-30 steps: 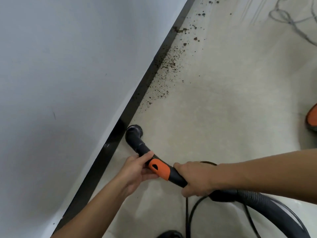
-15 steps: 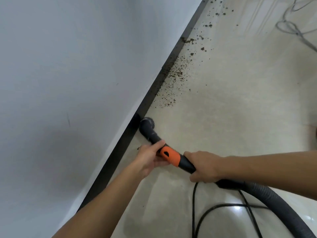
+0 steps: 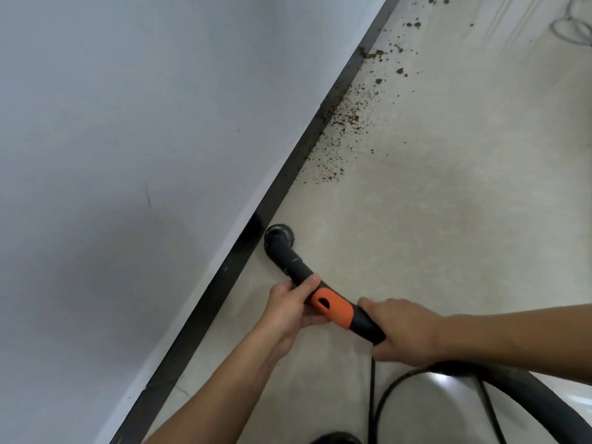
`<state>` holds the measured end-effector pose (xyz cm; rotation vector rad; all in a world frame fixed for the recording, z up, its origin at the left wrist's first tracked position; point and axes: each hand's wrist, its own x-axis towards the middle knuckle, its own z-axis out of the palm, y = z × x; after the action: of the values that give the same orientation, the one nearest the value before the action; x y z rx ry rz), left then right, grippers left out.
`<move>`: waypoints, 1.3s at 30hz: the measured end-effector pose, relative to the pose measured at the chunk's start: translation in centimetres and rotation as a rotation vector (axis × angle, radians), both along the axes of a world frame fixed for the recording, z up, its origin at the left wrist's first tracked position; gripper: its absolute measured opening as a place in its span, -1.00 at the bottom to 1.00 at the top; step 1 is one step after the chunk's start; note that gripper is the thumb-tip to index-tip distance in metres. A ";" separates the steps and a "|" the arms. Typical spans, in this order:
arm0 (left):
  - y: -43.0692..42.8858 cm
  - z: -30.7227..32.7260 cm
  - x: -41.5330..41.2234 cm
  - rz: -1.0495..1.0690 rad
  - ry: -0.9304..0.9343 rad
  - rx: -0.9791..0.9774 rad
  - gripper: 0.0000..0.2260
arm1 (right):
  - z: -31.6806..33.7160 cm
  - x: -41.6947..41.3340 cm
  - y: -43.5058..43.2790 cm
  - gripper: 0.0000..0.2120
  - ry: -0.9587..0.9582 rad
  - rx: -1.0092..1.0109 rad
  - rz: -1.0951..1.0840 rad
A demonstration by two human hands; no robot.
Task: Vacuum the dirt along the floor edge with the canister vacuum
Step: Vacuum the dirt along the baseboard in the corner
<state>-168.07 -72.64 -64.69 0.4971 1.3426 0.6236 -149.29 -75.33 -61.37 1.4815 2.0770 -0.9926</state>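
Pale floor (image 3: 448, 251) w/ black skirting (image 3: 288, 174) under a white wall (image 3: 128, 123): nozzle low, short of the dirt.
Round brush nozzle (image 3: 279, 237) looked to sit on the floor just beside the skirting; dirt (image 3: 346, 116) lay further along the skirting, not yet reached. Left hand (image 3: 288, 310) had its grip curled round the wand (image 3: 298, 270) nearer the nozzle, prob. to steer. Right hand (image 3: 403, 333) had its grip closed round the wand's rear by the hose (image 3: 528, 398), prob. to push.

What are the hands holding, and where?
Both grip the vacuum wand: left hand just ahead of its orange band, right hand behind it, by the hose.
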 end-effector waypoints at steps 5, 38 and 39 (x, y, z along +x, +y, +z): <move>0.5 0.0 0.1 0.014 -0.008 -0.032 -0.76 | 0.6 0.2 0.6 -0.65 0.021 -0.037 -0.003; 16.8 -0.5 13.0 -0.217 0.081 0.042 -0.64 | -1.5 10.8 11.2 -0.76 0.172 0.015 -0.427; 18.1 -0.5 13.5 -0.200 0.081 0.060 -0.64 | -1.5 10.9 12.4 -0.78 0.180 0.043 -0.458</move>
<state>-154.57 -54.50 -65.15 0.7023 1.3331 0.4842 -138.37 -62.91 -62.90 2.0122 1.9224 -1.2935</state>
